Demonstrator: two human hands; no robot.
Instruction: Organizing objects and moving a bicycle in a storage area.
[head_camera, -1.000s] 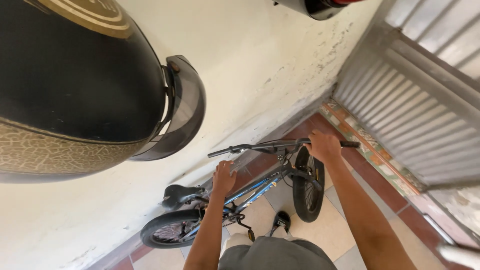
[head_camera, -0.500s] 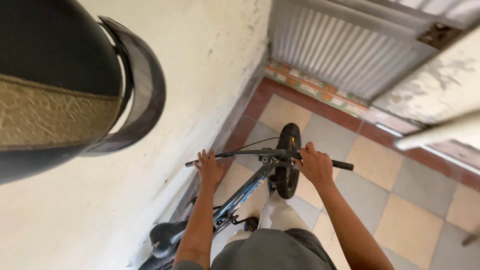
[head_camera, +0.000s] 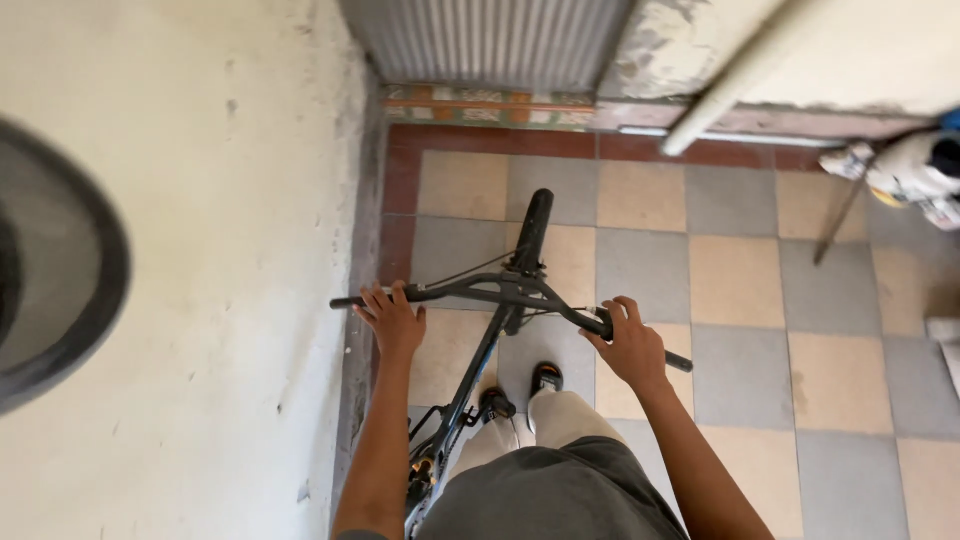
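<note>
Left hand (head_camera: 392, 322) is clenched around the left grip of the handlebar (head_camera: 500, 296); right hand (head_camera: 630, 345) is wrapped around the right grip, fingers curled over the top. The handlebar is a black metal tube, bent into a shallow V toward the stem, with a thin cable looping off its left side. It belongs to a small bicycle (head_camera: 480, 370) with a dark frame — the bicycle stands directly before the person, close beside the left wall (head_camera: 200, 250). Its front wheel (head_camera: 532, 232), a narrow black rubber tyre, points to the far end.

Floor (head_camera: 740, 300): square tiles in a grey and tan chequer, with a dark red border. The wall is rough, stained plaster. Corrugated metal sheeting (head_camera: 490, 40) closes the far side. Dark shoes (head_camera: 545, 378) rest on the tiles below the handlebar.
</note>
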